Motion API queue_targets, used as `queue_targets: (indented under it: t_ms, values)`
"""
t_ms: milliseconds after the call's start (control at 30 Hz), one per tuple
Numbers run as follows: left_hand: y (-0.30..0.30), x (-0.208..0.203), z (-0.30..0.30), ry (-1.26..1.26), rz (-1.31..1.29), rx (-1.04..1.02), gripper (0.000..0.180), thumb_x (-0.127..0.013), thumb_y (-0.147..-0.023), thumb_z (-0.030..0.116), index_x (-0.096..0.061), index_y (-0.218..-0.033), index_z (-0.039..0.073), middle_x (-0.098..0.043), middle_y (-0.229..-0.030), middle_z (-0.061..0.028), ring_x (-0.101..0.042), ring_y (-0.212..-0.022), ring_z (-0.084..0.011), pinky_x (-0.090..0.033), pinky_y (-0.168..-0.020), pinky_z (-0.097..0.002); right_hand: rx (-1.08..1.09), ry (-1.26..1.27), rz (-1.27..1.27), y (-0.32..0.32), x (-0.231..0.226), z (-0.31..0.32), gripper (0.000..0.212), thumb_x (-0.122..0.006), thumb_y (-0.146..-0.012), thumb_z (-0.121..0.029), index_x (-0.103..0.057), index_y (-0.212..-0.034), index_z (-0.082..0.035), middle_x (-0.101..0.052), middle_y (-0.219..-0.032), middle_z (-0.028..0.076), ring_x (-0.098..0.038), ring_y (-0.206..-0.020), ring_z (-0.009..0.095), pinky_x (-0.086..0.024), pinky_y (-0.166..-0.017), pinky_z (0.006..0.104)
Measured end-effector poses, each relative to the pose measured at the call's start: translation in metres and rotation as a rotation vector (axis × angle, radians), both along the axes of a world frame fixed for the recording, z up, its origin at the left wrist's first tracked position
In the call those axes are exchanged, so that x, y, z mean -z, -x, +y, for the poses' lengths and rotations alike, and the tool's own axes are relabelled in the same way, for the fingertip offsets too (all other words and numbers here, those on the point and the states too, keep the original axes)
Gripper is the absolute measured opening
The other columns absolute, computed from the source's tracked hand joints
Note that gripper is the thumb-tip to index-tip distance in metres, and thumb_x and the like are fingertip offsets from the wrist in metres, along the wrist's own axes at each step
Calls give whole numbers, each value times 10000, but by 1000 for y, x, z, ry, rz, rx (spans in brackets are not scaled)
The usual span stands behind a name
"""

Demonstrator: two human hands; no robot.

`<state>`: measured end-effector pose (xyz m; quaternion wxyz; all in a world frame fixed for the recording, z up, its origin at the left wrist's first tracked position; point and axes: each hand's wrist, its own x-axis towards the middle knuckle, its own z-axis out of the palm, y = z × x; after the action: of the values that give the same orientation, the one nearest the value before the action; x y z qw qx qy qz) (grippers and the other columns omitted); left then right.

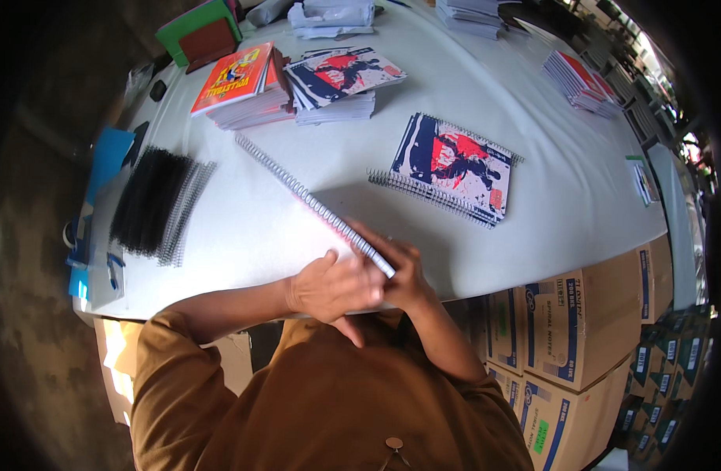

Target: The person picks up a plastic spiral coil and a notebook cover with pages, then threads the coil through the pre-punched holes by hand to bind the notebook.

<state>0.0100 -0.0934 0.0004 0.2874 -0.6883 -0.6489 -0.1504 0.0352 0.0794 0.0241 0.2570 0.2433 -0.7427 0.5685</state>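
Observation:
A spiral notebook (pixel 309 201) stands on its edge, its silver wire coil facing up and running slantwise from the far left to my hands. My right hand (pixel 408 276) is closed round its near end, fingers along the right side. My left hand (pixel 341 284), slightly blurred, lies against the left side at the same end, with fingers stretched out and thumb apart. The notebook's covers are mostly hidden at this angle. To the right lies a small stack of spiral notebooks (pixel 462 161) with red, white and dark blue covers, coils showing along two opposite sides.
Black and silver wire coils (pixel 152 206) lie on the left of the white-covered table (pixel 298 275). Behind stand an orange-covered stack (pixel 239 82) and a stack with dark blue and red covers (pixel 337 78). More booklets (pixel 578 82) sit far right. Cardboard boxes (pixel 584 314) are piled below the right edge.

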Motion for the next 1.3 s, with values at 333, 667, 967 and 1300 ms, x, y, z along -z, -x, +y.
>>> queue_targets:
  t_ms: [333, 667, 967, 1300]
  values:
    - [-3, -19, 18, -231, -139, -226, 657, -537, -745, 586, -527, -1142, 63, -421, -1169, -193, -427, -1050, -378, -342, -794, -531, -23, 73, -122, 1, 4, 4, 347, -608, -746, -71, -569, -1091, -70, -640, -952, 134, -636, -835, 284, -505, -682, 350]
    - [18, -141, 30, 156, -220, -360, 324, -749, -587, 241, -619, -863, 132, -594, -845, 21, -566, -794, -143, -369, -803, -353, -151, 66, -216, 1, -21, 6, 197, -624, -738, -13, -602, -929, -53, -642, -849, 128, -638, -741, 282, -506, -641, 332]
    - [106, -112, 80, -368, -195, -403, 196, -695, -646, 100, -608, -822, 107, -615, -795, -39, -587, -769, -232, -441, -662, -333, 466, -170, 432, 22, -69, 139, 265, -629, -667, 65, -659, -897, -64, -638, -969, 77, -557, -1045, 252, -449, -876, 354]
    - [232, -26, 68, -301, 50, -856, 320, -579, -816, 261, -563, -1027, 21, -601, -1029, -141, -582, -925, -281, -474, -747, -391, 575, -302, 36, 13, -7, 131, 436, -591, -754, -66, -536, -1185, -31, -530, -1236, 101, -367, -1261, 271, -212, -1056, 414]
